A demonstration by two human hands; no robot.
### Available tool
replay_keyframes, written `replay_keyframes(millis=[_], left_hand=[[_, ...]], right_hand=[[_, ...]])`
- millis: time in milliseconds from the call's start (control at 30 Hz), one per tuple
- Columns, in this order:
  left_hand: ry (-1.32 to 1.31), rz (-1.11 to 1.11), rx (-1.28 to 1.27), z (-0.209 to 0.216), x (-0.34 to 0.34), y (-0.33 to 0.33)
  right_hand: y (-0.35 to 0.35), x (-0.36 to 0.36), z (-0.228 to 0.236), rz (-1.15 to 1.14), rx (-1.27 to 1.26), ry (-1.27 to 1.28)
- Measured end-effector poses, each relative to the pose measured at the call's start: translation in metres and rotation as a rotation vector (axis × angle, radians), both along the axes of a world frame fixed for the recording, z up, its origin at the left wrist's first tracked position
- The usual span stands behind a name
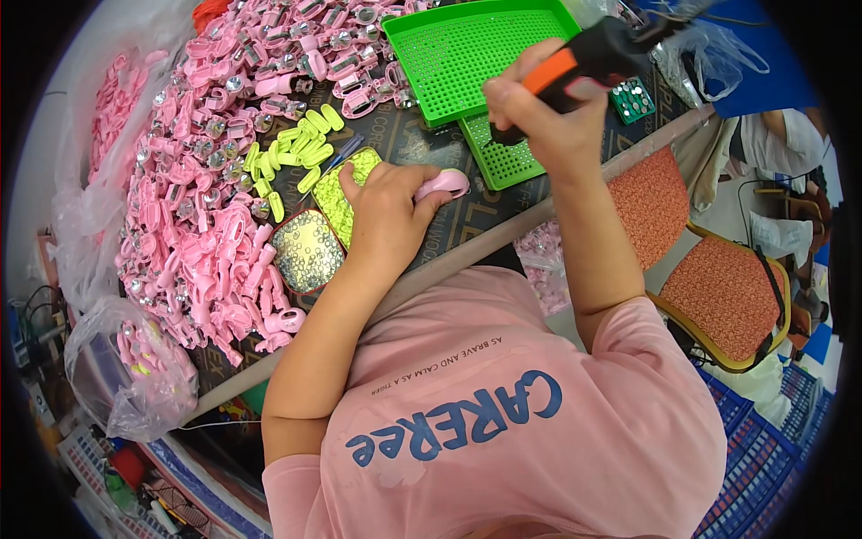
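My left hand (388, 212) is closed round a small pink plastic casing (446, 185), just above the dark table. My right hand (555, 121) grips a black-and-orange electric screwdriver (593, 65), raised to the right of the casing and apart from it. Its tip points down and left, over the green perforated trays. Beside my left wrist lies a tin of small yellow-green parts (334, 199), and next to it a tin of small metal parts (308, 251). Loose yellow-green oval pieces (310, 135) lie beyond these tins.
A large heap of pink plastic parts (206, 242) covers the table's left side. A bright green perforated tray (422, 63) overlaps a smaller green tray (503, 162). A small green tray with round metal pieces (632, 100) stands right. Orange-patterned chairs (723, 287) stand beyond the table edge.
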State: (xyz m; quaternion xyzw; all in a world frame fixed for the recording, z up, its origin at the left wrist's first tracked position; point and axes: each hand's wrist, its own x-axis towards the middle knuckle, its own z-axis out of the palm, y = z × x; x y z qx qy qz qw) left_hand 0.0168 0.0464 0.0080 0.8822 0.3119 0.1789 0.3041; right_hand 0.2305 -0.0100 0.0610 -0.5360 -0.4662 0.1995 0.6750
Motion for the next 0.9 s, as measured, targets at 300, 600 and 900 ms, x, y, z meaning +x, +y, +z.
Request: replay_keyframes(millis=[300, 600, 900], left_hand=[[0.018, 0.029, -0.024, -0.002, 0.002, 0.001], [0.015, 0.037, -0.045, 0.002, 0.004, 0.002], [0.012, 0.032, -0.025, -0.001, 0.004, 0.003]], right_hand=[[-0.017, -0.016, 0.015, 0.210, 0.112, 0.345], [-0.020, -0.019, 0.000, 0.221, 0.031, 0.105], [-0.021, -0.028, -0.016, 0.111, 0.108, 0.289]])
